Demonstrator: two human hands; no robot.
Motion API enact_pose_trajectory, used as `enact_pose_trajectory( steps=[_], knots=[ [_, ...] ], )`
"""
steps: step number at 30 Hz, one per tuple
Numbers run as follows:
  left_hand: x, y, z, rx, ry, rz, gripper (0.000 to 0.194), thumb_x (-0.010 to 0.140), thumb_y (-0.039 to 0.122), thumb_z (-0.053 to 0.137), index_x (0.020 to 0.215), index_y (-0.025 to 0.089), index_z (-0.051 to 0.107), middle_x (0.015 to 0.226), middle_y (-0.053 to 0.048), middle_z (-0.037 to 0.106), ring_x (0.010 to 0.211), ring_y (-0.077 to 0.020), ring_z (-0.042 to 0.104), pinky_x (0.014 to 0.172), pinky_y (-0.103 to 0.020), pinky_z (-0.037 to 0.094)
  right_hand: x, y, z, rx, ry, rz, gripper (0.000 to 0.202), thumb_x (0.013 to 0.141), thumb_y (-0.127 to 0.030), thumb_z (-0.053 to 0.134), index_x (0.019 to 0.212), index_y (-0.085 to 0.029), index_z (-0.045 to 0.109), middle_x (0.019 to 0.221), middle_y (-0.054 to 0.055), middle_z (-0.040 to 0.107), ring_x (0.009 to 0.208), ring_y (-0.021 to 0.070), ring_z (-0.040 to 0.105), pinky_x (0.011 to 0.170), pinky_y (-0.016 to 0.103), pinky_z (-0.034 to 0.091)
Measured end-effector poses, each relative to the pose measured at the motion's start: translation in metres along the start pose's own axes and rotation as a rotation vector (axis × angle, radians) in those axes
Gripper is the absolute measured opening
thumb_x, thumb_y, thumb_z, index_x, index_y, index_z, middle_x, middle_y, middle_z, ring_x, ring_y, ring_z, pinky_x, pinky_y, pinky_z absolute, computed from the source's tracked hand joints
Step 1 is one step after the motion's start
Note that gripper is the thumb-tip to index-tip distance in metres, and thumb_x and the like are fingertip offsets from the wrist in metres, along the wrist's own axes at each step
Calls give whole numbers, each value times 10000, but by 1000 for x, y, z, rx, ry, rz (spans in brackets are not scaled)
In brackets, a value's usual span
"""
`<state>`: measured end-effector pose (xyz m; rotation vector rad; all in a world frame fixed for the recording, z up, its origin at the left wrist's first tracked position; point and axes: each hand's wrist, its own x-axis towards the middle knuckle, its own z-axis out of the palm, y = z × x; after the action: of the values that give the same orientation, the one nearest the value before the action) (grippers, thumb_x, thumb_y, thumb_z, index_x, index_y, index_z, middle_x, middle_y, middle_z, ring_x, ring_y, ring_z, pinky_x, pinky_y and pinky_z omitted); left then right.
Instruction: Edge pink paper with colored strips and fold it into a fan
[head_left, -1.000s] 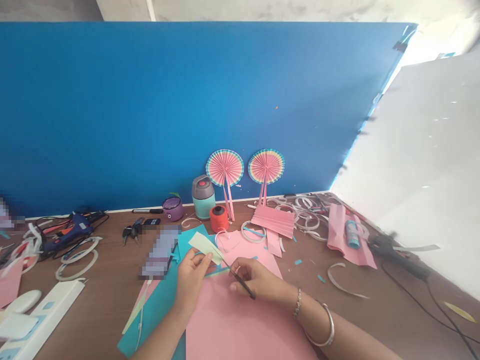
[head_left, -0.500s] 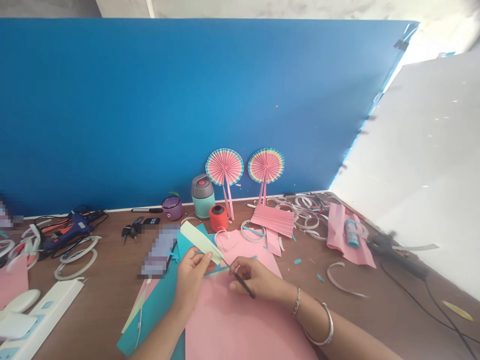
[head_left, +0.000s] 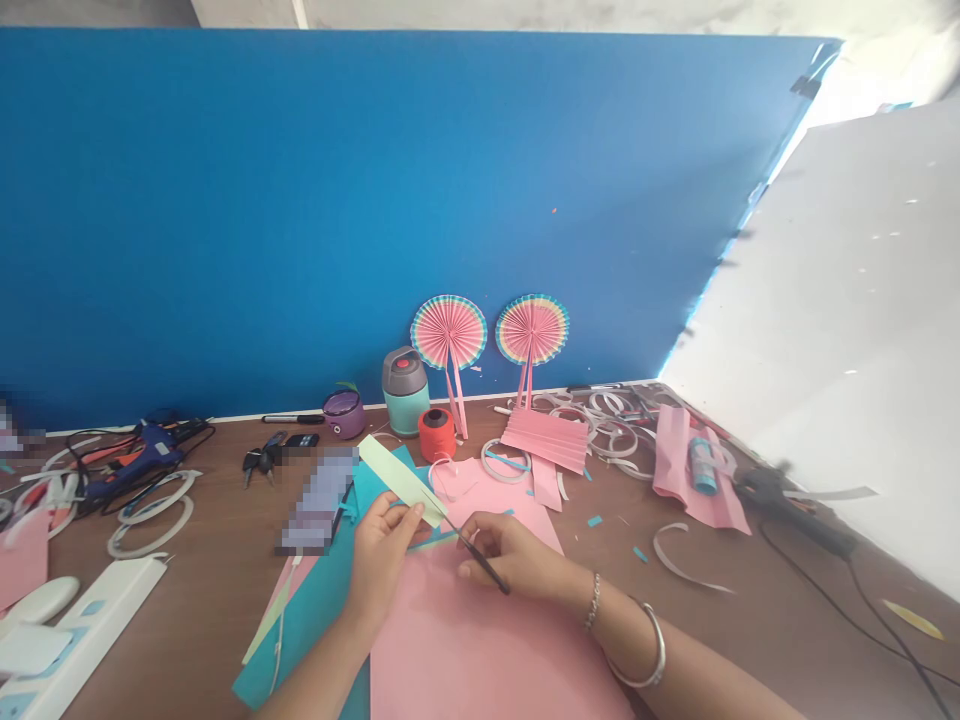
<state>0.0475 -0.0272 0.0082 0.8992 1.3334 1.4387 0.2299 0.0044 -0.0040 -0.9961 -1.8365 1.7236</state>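
A pale green paper strip (head_left: 390, 475) slants up and leftward from my left hand (head_left: 384, 550), its lower end pinched between thumb and fingers. My right hand (head_left: 499, 555) is closed on dark-handled scissors (head_left: 482, 563), seen nearly edge-on. Their narrow blades meet the strip's lower right edge, close to my left fingertips. Beneath both hands lies a large pink paper sheet (head_left: 480, 640), overlapping teal paper (head_left: 315, 630) on the left. Part of the scissors' handle is hidden by my right fingers.
Two pleated paper fans (head_left: 448, 332) lean on the blue partition (head_left: 300, 200). In front stand a teal flask (head_left: 406, 395), a red container (head_left: 436, 435) and a purple pot (head_left: 344, 413). Folded pink paper (head_left: 546, 440) and curled white strips (head_left: 615, 435) lie right; a power strip (head_left: 90, 640) lies left.
The view has shifted very slightly. Both hands, the strip and the scissors keep nearly the same positions.
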Motion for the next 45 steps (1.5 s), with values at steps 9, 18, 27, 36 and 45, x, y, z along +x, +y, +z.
enact_pose_trajectory(
  steps=[9,18,27,36,45],
  knots=[
    [1,-1,-1,2,2,0,331,651,424,727,786,192,534,577,38,615,611,-160,611,682,-305,535,0,-2,0,-10,1,10,396,624,-422,774,804,-185,513,483,-99,433,442,61,374,430,185,264],
    [0,1,0,6,-1,-11,328,660,441,716,799,199,544,600,36,637,646,-168,624,707,-310,526,0,-4,0,-13,7,1,391,627,-428,770,796,-184,516,484,-94,429,444,64,373,430,188,265],
    [0,1,0,5,-5,-4,320,648,437,725,763,193,552,597,27,636,628,-162,620,702,-307,532,1,-2,-1,-2,15,24,389,613,-423,775,799,-184,532,475,-94,438,430,66,371,422,189,268],
    [0,1,-1,-5,-14,-15,314,660,423,721,790,186,559,602,19,636,636,-165,616,706,-315,534,1,-2,0,-9,25,25,341,637,-389,758,796,-178,542,465,-91,443,424,70,382,425,191,277],
    [2,-2,-2,-4,-16,-11,328,658,424,728,804,181,562,618,10,653,650,-165,625,702,-304,535,2,-2,-1,-24,31,14,287,652,-337,739,789,-175,545,461,-94,438,416,62,371,418,183,273]
  ],
)
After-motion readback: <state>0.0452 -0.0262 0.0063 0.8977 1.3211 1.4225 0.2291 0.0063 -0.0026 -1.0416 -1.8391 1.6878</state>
